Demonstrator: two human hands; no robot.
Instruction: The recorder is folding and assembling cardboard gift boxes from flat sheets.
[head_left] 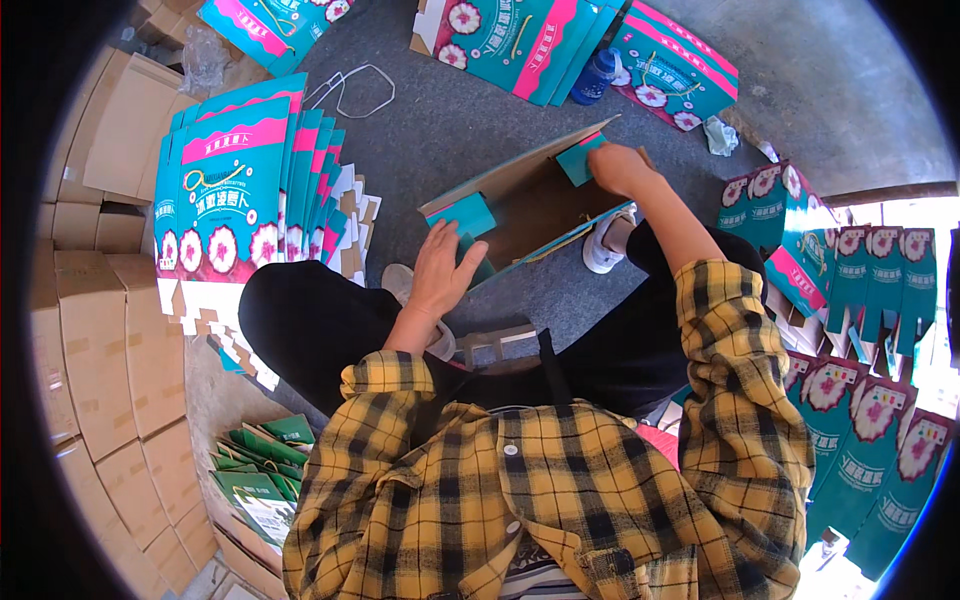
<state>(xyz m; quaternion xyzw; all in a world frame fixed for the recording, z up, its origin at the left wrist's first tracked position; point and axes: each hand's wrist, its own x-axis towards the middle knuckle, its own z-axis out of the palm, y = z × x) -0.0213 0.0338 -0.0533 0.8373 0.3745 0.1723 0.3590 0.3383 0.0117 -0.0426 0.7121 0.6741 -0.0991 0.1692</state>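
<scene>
Between my knees an open cardboard gift box [540, 205], brown inside and teal outside, stands with its hollow facing up. Teal flaps fold over at both its ends. My left hand [443, 272] rests against the left end flap [463, 216], fingers stretched and thumb apart. At the far right end, my right hand [622, 170] is curled over the edge beside the right flap [577, 160]. Its fingertips are partly hidden, and it seems to grip the box there. A yellow cord handle [553, 247] runs along the box's near side.
Flattened teal-and-pink boxes [235, 185] stack at my left. More boxes stand at the far side [510, 40] and the right [870, 440]. A blue bottle [596, 77] is among the far ones. Brown cartons [110, 340] line the left edge. White cord [365, 90] lies on the floor.
</scene>
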